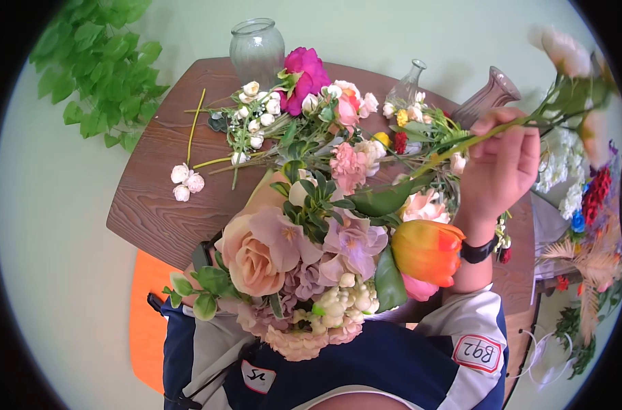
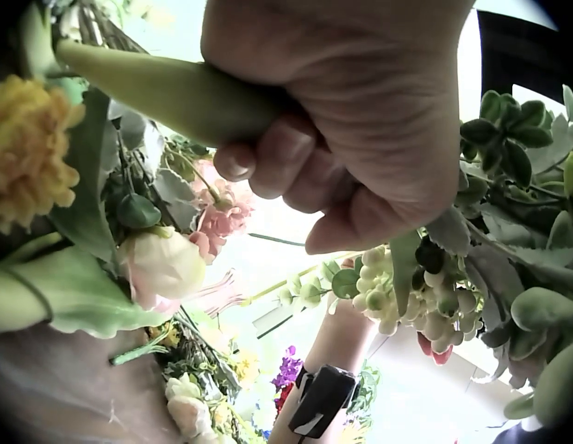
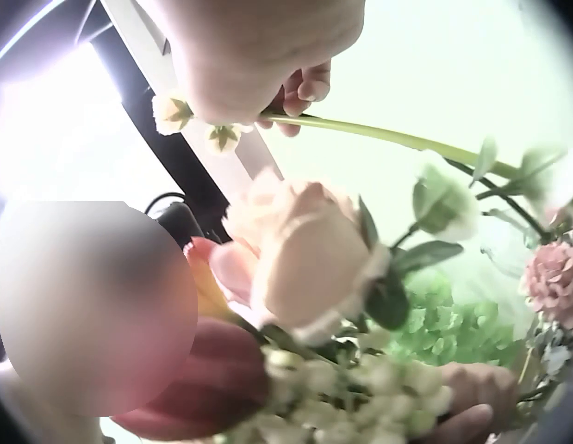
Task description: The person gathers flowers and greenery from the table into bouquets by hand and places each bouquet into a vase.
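Observation:
My right hand (image 1: 500,157) is raised at the right of the head view and pinches a long green stem (image 1: 454,148) topped by pale flowers (image 1: 566,55), which are blurred. Its lower end slants down toward a large bouquet (image 1: 352,239) held before the chest. In that bouquet are a peach rose (image 1: 256,254), an orange tulip (image 1: 427,251) and a cluster of cream berries (image 1: 345,301). The bouquet hides my left hand from the head view. Seen from the left wrist, the left hand (image 2: 333,120) has its fingers curled round thick green stalks (image 2: 166,92).
On the brown table (image 1: 154,164) lie several loose flowers, among them a magenta bloom (image 1: 304,78) and small white roses (image 1: 188,181). A wide glass vase (image 1: 256,51), a narrow clear vase (image 1: 408,82) and a tilted ribbed vase (image 1: 489,96) are along the far edge. More flowers (image 1: 595,195) lie at the right.

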Demonstrator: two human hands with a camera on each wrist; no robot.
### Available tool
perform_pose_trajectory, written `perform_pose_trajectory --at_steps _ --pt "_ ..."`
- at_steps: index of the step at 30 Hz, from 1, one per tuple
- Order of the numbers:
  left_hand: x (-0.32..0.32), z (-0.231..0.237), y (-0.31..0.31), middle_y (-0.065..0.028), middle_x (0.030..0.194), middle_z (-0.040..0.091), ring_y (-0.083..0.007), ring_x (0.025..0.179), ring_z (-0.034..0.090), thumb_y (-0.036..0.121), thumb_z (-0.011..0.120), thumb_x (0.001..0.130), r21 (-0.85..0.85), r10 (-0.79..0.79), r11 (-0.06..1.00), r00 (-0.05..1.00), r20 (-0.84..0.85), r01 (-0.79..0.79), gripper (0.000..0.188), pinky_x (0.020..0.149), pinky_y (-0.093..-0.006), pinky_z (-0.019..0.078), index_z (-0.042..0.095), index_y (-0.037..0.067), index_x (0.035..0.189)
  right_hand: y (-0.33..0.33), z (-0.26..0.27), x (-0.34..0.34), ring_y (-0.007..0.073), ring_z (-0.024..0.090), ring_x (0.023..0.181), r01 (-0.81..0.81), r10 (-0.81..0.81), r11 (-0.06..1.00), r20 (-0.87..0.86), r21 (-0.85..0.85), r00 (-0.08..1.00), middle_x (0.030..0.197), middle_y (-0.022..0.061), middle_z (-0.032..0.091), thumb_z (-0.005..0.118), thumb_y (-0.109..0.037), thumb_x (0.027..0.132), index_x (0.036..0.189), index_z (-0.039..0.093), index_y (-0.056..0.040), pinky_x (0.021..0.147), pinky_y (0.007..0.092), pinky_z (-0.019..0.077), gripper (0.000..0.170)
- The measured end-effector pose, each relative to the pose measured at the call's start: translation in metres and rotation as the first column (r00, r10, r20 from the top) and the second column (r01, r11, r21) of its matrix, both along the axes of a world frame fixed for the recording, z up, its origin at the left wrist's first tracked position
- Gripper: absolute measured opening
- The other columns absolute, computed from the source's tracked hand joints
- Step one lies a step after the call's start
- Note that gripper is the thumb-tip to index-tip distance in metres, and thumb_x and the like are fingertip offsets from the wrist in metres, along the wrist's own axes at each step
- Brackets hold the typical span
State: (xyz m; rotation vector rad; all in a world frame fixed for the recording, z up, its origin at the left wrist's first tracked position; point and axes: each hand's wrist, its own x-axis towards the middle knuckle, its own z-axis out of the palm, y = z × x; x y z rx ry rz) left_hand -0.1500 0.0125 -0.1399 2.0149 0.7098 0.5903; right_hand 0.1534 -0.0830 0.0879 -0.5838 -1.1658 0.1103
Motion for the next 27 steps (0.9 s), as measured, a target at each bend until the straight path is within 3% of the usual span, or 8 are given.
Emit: perform_pose_trajectory --at_steps 6,8,15,20,23,25,26,27 --pt "-0.009 -0.006 -0.002 -0.0020 0.084 0.052 -0.0111 0.074 0.051 0.011 0.053 0.087 0.075 0.029 0.997 0.997 -0.076 -0.023 0.014 0.061 -0.0247 0.0447 0.050 0.008 0.099 0.003 -0.005 0.005 0.0075 0.047 0.053 -0.219 0.224 0.974 0.130 -0.056 0.966 0.083 0.0138 0.058 0.050 -0.011 0.090 0.096 0.050 0.0035 0.042 0.0166 0.0311 0.015" --pt "-0.010 -0.006 0.000 -0.0020 0.085 0.052 -0.0112 0.074 0.051 0.012 0.053 0.087 0.108 0.044 0.994 0.995 -0.094 -0.034 0.014 0.061 -0.0247 0.0448 0.050 0.008 0.099 0.006 -0.008 0.003 0.0068 0.047 0.053 -0.186 0.187 0.982 0.186 -0.023 0.965 0.084 0.0136 0.058 0.051 -0.010 0.090 0.097 0.048 0.0029 0.042 0.0160 0.0306 0.015" --pt "-0.019 -0.012 -0.001 -0.0022 0.086 0.052 -0.0115 0.075 0.051 0.012 0.053 0.086 0.204 0.108 0.976 0.983 -0.151 -0.076 0.014 0.061 -0.0250 0.0452 0.050 0.008 0.100 0.006 0.008 -0.001 0.0049 0.037 0.050 0.232 -0.217 0.958 -0.102 0.170 0.971 0.079 0.0128 0.053 0.045 -0.004 0.090 0.101 0.046 -0.0002 0.043 0.0167 0.0277 0.012" --pt "-0.022 -0.015 0.001 -0.0024 0.086 0.052 -0.0117 0.076 0.051 0.012 0.053 0.086 0.278 0.157 0.955 0.970 -0.187 -0.101 0.015 0.062 -0.0252 0.0454 0.050 0.008 0.100 -0.006 0.013 0.007 0.0024 0.026 0.044 0.108 -0.109 0.978 -0.006 0.177 0.994 0.076 0.0124 0.053 0.044 -0.003 0.090 0.102 0.046 -0.0010 0.036 0.0169 0.0208 0.012" --pt "-0.024 -0.016 0.001 -0.0025 0.087 0.052 -0.0118 0.076 0.051 0.012 0.053 0.086 0.323 0.190 0.939 0.961 -0.203 -0.117 0.015 0.062 -0.0253 0.0456 0.050 0.008 0.101 -0.007 0.011 0.006 0.0028 0.027 0.043 -0.015 0.010 0.994 0.051 0.105 0.999 0.077 0.0117 0.054 0.044 -0.001 0.089 0.101 0.046 -0.0012 0.036 0.0166 0.0215 0.013" --pt "-0.024 -0.017 0.001 -0.0026 0.087 0.052 -0.0119 0.076 0.051 0.012 0.053 0.086 0.355 0.210 0.926 0.955 -0.211 -0.126 0.016 0.062 -0.0253 0.0457 0.050 0.008 0.101 -0.009 0.006 0.002 0.0030 0.030 0.042 -0.278 0.313 0.937 0.159 -0.210 0.936 0.078 0.0124 0.056 0.044 0.001 0.087 0.102 0.046 -0.0015 0.036 0.0164 0.0229 0.015" --pt "-0.025 -0.017 0.002 -0.0026 0.087 0.052 -0.0119 0.077 0.051 0.012 0.053 0.086 0.371 0.220 0.920 0.951 -0.216 -0.129 0.016 0.062 -0.0254 0.0457 0.050 0.008 0.101 -0.013 0.007 -0.007 0.0069 0.039 0.044 -0.317 0.364 0.884 0.084 -0.343 0.927 0.078 0.0138 0.055 0.046 -0.001 0.086 0.097 0.047 0.0026 0.037 0.0173 0.0303 0.012" --pt "-0.025 -0.017 0.002 -0.0026 0.087 0.052 -0.0120 0.077 0.051 0.012 0.053 0.086 0.387 0.230 0.913 0.948 -0.220 -0.132 0.016 0.063 -0.0254 0.0458 0.050 0.008 0.101 -0.013 0.000 -0.009 0.0061 0.051 0.050 -0.313 0.347 0.832 -0.011 -0.458 0.938 0.077 0.0149 0.062 0.051 0.004 0.084 0.100 0.048 -0.0011 0.040 0.0183 0.0386 0.018"
